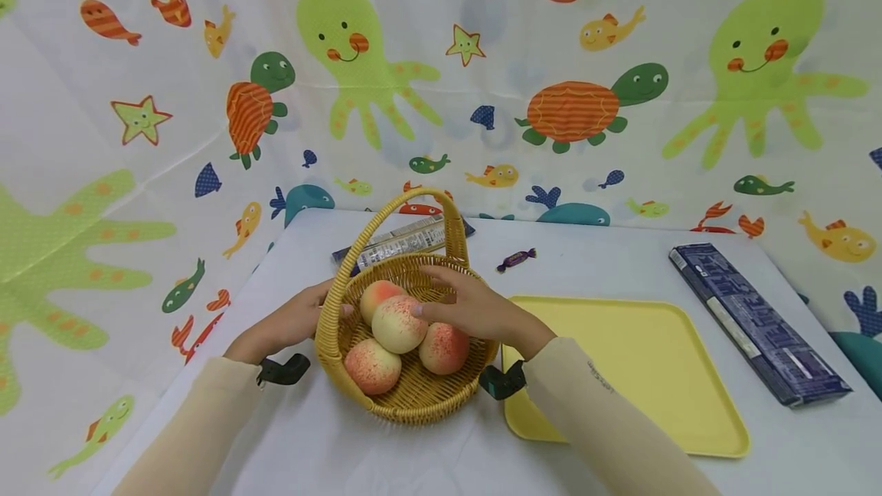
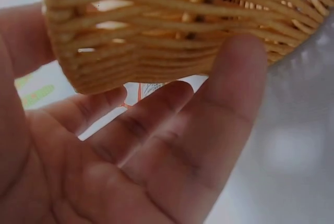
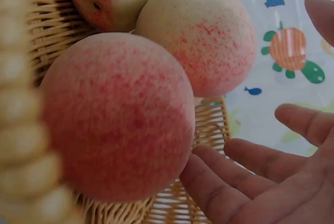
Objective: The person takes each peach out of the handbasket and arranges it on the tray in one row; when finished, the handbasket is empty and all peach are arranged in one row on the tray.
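A yellow wicker basket (image 1: 422, 412) with an arched handle stands in the middle of the table. Several peaches lie in it, a pale one (image 1: 400, 324) on top and a redder one (image 1: 444, 348) at its right. At the basket's left side my left hand (image 1: 298, 320) grips the rim, thumb over the edge and fingers against the outer weave (image 2: 156, 25). My right hand (image 1: 475, 305) reaches over the right rim with spread fingers. In the right wrist view a fingertip is right at the side of the red peach (image 3: 120, 119).
To the right lies a yellow tray (image 1: 634, 373), partly under the right forearm. Beyond it is a long dark-blue box (image 1: 758, 324). A purple wrapped candy (image 1: 517, 259) and a silver-and-blue package (image 1: 406, 243) lie behind the basket. A sea-animal printed cloth (image 1: 455, 151) hangs at the back.
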{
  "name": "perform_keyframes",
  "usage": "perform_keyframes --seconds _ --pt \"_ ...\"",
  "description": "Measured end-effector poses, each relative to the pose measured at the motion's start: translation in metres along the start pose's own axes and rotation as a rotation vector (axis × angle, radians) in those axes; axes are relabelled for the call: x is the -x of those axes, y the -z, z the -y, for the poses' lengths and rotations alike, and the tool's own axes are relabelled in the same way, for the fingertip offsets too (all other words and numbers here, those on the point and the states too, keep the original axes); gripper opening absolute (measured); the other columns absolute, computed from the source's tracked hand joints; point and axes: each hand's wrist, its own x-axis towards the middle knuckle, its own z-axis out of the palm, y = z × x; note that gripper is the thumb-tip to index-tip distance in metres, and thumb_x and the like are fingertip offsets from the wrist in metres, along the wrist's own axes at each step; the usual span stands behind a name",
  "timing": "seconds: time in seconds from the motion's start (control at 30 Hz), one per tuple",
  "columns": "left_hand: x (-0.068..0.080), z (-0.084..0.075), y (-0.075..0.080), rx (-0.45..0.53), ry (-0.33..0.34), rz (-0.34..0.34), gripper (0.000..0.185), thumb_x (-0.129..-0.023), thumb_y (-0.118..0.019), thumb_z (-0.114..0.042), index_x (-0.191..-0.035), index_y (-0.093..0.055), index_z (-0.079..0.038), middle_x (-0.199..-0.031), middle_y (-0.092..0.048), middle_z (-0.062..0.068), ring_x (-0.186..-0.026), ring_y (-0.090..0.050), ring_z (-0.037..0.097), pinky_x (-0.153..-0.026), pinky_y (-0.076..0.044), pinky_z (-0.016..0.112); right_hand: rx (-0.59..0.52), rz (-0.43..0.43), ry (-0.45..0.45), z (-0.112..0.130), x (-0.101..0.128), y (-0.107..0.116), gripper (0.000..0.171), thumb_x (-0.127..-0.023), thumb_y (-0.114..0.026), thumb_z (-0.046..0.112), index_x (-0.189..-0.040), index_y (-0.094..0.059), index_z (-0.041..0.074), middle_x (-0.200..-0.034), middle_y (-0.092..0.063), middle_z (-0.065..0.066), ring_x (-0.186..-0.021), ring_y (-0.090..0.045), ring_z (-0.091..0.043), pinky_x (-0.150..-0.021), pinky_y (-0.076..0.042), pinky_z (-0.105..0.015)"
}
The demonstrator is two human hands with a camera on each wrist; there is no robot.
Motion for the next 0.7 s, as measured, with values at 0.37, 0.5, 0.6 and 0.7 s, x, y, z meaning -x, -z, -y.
perform_keyframes --seconds 0.37,0.5,0.6,0.7 --pt "0.001 0.002 0.0 0.008 -0.042 0.016 0.062 -0.104 -0.062 -0.018 -0.16 -0.037 -0.007 -0.146 -0.055 0.025 -0.116 -0.063 0.031 -0.088 -0.059 0.039 0.059 0.044 -0.001 0.004 -0.021 -0.008 0.076 -0.096 -0.073 0.039 -0.161 -0.04 0.015 -0.16 -0.043 -0.017 -0.145 -0.044 -0.035 -0.116 -0.039 -0.056" --pt "0.002 0.001 0.0 0.032 -0.043 0.022 0.06 -0.104 -0.061 -0.016 -0.159 -0.038 -0.005 -0.14 -0.057 0.026 -0.107 -0.066 0.03 -0.084 -0.06 0.036 0.1 0.054 -0.031 0.006 -0.024 -0.013 0.078 -0.094 -0.074 0.042 -0.161 -0.041 0.018 -0.155 -0.048 -0.014 -0.14 -0.048 -0.029 -0.114 -0.041 -0.053" --pt "0.002 0.002 -0.001 0.048 -0.038 0.032 0.059 -0.105 -0.06 -0.015 -0.158 -0.038 -0.004 -0.136 -0.058 0.027 -0.101 -0.067 0.028 -0.08 -0.061 0.036 0.125 0.07 -0.028 0.006 -0.027 -0.017 0.08 -0.094 -0.075 0.041 -0.161 -0.04 0.016 -0.15 -0.052 -0.014 -0.13 -0.055 -0.027 -0.111 -0.044 -0.05" --pt "0.003 0.001 -0.002 0.052 -0.034 0.037 0.06 -0.105 -0.06 -0.015 -0.159 -0.037 -0.004 -0.134 -0.059 0.028 -0.098 -0.068 0.028 -0.076 -0.062 0.037 0.131 0.086 -0.022 0.007 -0.029 -0.019 0.081 -0.093 -0.076 0.039 -0.161 -0.04 0.013 -0.145 -0.055 -0.014 -0.12 -0.059 -0.023 -0.108 -0.047 -0.046"
